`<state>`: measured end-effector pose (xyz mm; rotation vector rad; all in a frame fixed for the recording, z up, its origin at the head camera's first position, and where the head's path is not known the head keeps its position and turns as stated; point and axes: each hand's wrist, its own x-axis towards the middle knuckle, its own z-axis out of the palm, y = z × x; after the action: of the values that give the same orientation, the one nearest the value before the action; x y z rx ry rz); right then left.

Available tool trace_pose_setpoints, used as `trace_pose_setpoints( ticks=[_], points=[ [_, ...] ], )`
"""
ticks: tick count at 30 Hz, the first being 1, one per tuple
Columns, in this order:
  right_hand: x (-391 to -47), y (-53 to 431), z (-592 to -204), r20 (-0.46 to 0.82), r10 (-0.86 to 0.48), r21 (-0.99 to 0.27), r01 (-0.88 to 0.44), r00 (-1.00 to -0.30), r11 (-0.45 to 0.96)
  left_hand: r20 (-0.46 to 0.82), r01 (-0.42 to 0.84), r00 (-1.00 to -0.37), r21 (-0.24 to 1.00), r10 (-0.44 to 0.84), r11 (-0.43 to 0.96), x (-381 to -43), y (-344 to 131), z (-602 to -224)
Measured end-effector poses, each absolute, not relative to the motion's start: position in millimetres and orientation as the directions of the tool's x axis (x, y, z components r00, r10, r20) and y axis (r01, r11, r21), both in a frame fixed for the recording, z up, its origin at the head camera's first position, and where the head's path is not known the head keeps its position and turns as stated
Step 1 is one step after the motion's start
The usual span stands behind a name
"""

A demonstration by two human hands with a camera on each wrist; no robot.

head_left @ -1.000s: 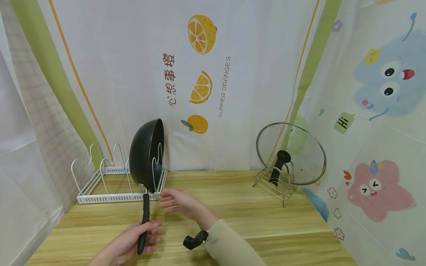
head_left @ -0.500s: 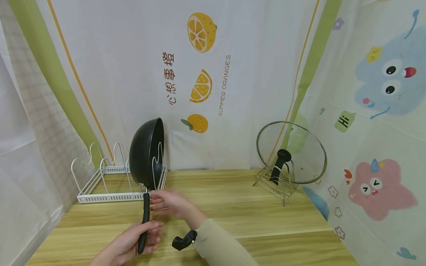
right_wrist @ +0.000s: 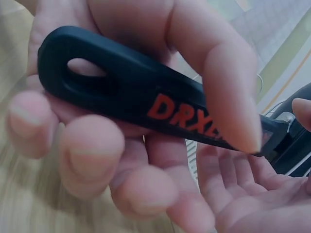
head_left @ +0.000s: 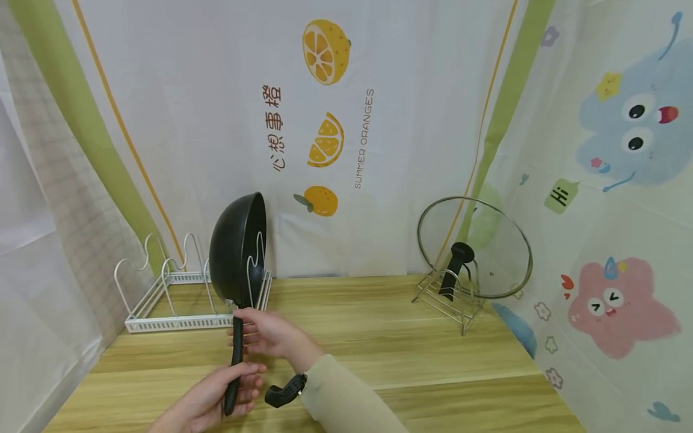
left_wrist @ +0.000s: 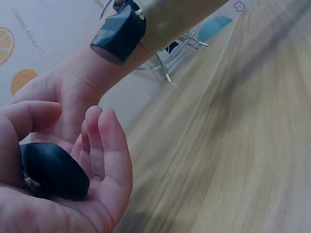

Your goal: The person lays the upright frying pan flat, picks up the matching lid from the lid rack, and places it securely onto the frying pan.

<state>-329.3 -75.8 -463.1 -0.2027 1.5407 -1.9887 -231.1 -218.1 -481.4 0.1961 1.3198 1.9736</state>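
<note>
A black wok [head_left: 233, 255] stands on its side in a white wire pan rack [head_left: 181, 323], its black handle [head_left: 237, 343] pointing down toward me. My left hand [head_left: 211, 391] holds the handle's lower end. In the right wrist view that hand's thumb lies across the red lettering on the handle [right_wrist: 126, 80], and its fingers curl loosely beneath. Closer to the wok is my right hand [head_left: 276, 338], thumb at the top of the handle and extended fingers passing behind it. From the left wrist, the handle's end [left_wrist: 58, 170] shows in the left palm.
On the right a small wire stand [head_left: 449, 300] bears a clear glass lid [head_left: 489, 240] with a black knob [head_left: 462, 254]. Printed curtains [head_left: 346, 240] hang behind and to the right of the wooden table [head_left: 433, 373]. A black device is strapped to the right wrist [head_left: 284, 391].
My right hand has moved left, from beside the rack's corner to the handle, and its fingers now pass behind it. The left hand and the wok have stayed in place.
</note>
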Motion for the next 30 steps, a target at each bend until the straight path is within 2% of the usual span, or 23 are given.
trace_pose_setpoints(
  ticks=[11,20,30],
  points=[
    [-330.5,-87.2,-465.2,-0.253,-0.610,-0.860,0.463,-0.751,-0.214,-0.256,-0.514,-0.708,0.826,0.658,-0.232,-231.6,-217.6,-481.3],
    [-333.6,-96.1,-466.0,-0.262,-0.675,-0.825,0.523,-0.690,-0.215,-0.228,-0.512,-0.689,0.825,0.688,-0.239,-236.6,-215.2,-481.9],
    [-333.0,-103.3,-462.1,-0.273,-0.659,-0.821,0.526,-0.701,-0.220,-0.228,-0.534,-0.687,0.803,0.690,-0.266,-238.4,-216.9,-482.9]
  ],
)
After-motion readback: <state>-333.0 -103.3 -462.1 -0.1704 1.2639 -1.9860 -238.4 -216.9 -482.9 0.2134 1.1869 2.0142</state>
